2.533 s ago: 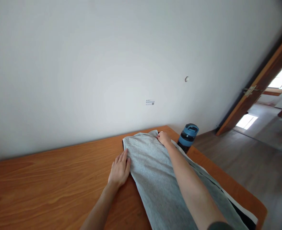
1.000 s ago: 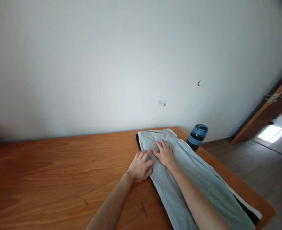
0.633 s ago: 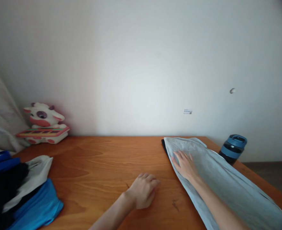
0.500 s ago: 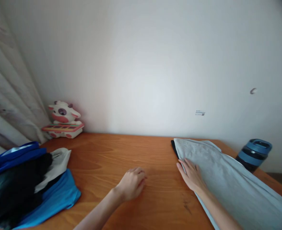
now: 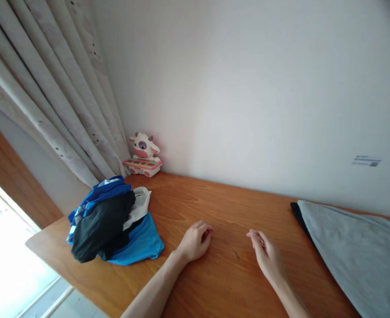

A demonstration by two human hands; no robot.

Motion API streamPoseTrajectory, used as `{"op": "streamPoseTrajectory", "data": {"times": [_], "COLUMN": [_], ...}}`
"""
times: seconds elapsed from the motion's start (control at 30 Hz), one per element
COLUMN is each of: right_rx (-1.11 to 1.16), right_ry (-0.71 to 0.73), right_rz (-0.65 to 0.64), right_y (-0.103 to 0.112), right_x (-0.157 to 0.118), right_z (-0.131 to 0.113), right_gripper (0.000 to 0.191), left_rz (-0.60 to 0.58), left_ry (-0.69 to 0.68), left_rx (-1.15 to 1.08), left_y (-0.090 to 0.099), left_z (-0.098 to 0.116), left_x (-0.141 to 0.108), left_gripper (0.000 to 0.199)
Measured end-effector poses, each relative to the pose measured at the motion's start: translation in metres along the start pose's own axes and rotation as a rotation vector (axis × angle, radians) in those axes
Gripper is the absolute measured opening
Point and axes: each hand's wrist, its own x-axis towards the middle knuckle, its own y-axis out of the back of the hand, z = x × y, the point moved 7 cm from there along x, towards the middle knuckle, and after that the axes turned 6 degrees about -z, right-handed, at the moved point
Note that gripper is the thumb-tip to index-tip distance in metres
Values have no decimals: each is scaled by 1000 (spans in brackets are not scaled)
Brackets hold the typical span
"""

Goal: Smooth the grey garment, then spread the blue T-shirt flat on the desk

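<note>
My left hand [image 5: 196,241] is above the wooden table [image 5: 215,198], its fingers curled with a gap between thumb and fingers and nothing in them. Across from it, my right hand [image 5: 265,252] hovers with fingers loosely bent and apart, holding nothing. To the left lies a heap of clothes: a dark garment [image 5: 102,225], a blue one [image 5: 110,190], a white one [image 5: 140,205] and a light blue one [image 5: 142,245]. A grey garment [image 5: 357,243] is spread flat at the right, with a black edge showing beneath it.
A cow-shaped toy keyboard [image 5: 143,161] stands in the back left corner by the curtain [image 5: 55,88]. The wall [image 5: 231,97] runs behind the table. The table's left edge drops toward a bright opening.
The view has turned left. My right hand has come off the grey garment and moved left, nearer my left hand. The blue and black bottle is out of view.
</note>
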Motion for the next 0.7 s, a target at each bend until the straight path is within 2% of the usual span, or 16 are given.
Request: {"op": "streamPoseTrajectory", "data": {"times": [0.13, 0.23, 0.43, 0.53, 0.63, 0.7], "right_rx": [51, -1, -174, -178, -147, -116], "right_ry": [-21, 21, 316, 427, 487, 495], "right_rz": [4, -39, -265, -302, -270, -269], "right_y": [-1, 0, -32, -41, -39, -38], "right_x": [-11, -17, -32, -38, -38, -36], "right_z": [7, 8, -32, -43, -41, -35], "right_gripper": [57, 51, 33, 30, 31, 33], "left_rz": [14, 18, 50, 52, 76, 112], "left_ry": [0, -17, -31, -49, -57, -50], "left_rx": [1, 30, 53, 77, 116, 155], "left_y": [-1, -2, -2, -4, 5, 22], "left_z": [0, 2, 7, 12, 17, 18], "left_x": [1, 2, -1, -3, -6, -11], "left_gripper": [22, 23, 24, 24, 26, 27]}}
